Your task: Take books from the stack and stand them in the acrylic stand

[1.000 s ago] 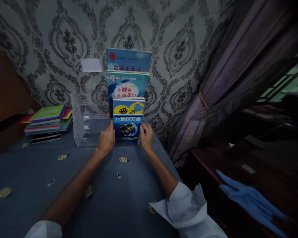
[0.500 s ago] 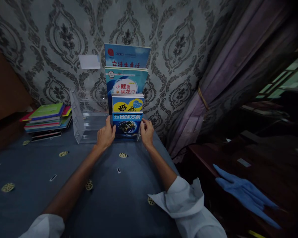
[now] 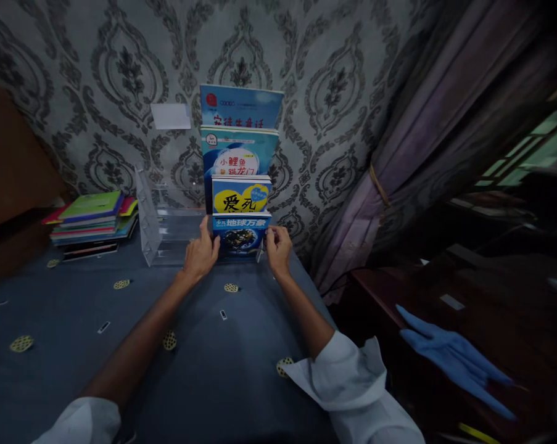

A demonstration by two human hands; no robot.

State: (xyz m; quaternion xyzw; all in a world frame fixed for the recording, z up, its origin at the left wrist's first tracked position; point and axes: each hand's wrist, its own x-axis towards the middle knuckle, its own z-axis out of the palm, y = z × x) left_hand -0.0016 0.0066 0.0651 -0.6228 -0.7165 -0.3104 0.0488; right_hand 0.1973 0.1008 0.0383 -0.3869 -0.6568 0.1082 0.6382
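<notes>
The blue globe book (image 3: 241, 240) stood upright at the front of the clear rack (image 3: 148, 225), between both hands, before the yellow-covered book (image 3: 234, 202). The left hand (image 3: 202, 251) and right hand (image 3: 278, 248), nearly closed, gripped its opposite edges. Seating it appeared underway; the next move seemingly called for even downward guidance.

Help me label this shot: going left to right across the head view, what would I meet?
Book pile, left hand, Earth-cover book, right hand, blue glove.
</notes>
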